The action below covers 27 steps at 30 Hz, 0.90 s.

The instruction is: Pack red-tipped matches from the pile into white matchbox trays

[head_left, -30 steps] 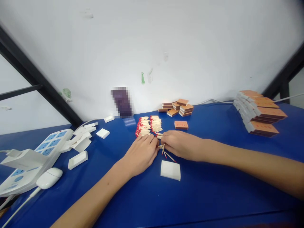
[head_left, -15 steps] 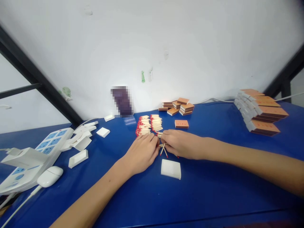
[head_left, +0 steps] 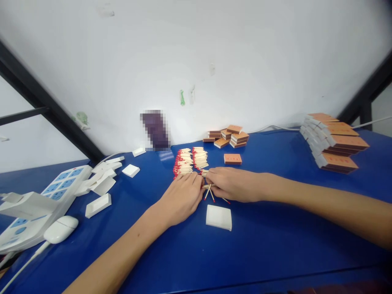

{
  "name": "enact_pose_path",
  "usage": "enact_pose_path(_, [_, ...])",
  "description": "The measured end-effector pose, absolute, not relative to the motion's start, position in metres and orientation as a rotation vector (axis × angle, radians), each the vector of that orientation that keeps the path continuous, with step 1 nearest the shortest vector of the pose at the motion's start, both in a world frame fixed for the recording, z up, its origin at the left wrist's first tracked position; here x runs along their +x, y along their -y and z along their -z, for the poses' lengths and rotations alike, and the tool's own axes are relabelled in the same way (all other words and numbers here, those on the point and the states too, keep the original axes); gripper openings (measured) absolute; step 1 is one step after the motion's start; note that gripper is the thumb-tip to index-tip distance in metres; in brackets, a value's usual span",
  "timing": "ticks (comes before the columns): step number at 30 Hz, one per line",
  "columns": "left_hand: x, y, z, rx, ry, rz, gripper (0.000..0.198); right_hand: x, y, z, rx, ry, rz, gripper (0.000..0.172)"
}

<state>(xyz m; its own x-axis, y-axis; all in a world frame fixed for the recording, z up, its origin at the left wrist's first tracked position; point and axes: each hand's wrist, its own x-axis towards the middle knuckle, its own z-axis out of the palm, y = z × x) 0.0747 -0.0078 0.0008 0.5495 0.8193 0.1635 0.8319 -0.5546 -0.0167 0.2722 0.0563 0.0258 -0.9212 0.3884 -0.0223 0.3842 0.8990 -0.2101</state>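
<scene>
My left hand [head_left: 184,197] rests on the blue table, its fingers curled over the near end of the match rows. Facing it, my right hand [head_left: 229,183] is closed too, and the fingertips of both almost meet around a small bunch of matches [head_left: 203,173]. Both hands' fingertips are partly hidden. Just below them a few loose red-tipped matches [head_left: 212,194] lie crossed. Two thick rows of matches [head_left: 184,160] lie beyond my left hand. A white cardboard piece [head_left: 219,217], likely a matchbox tray, lies nearer to me.
A single orange matchbox [head_left: 232,159] sits beyond my right hand, with a pile of matchboxes [head_left: 235,136] at the wall. More matchboxes [head_left: 339,147] are stacked far right. On the left are white trays [head_left: 101,179], a power strip [head_left: 58,185] and a white mouse-shaped device [head_left: 60,229].
The whole view has shifted slightly, so things appear a little further left. Both hands stay at the same matches, with hardly any movement.
</scene>
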Motion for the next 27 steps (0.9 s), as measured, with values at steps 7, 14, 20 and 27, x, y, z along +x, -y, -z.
enact_pose_path(7, [0.076, 0.016, -0.012, -2.774, 1.437, 0.258, 0.022, 0.277, -0.048, -0.047, -0.68, 3.035, -0.468, 0.017])
enact_pose_path(14, [0.076, 0.034, -0.032, -3.047, 1.453, 0.312, 0.019, 0.285, -0.028, -0.063, -0.757, 3.059, -0.715, 0.02])
enact_pose_path(20, [0.077, 0.035, -0.028, -3.196, 1.384, 0.294, 0.013, 0.288, -0.018, -0.066, -0.78, 3.103, -0.919, 0.032])
enact_pose_path(27, [0.077, 0.032, -0.026, -3.206, 1.402, 0.49, 0.014, 0.288, -0.013, -0.064, -0.785, 3.148, -0.815, 0.039])
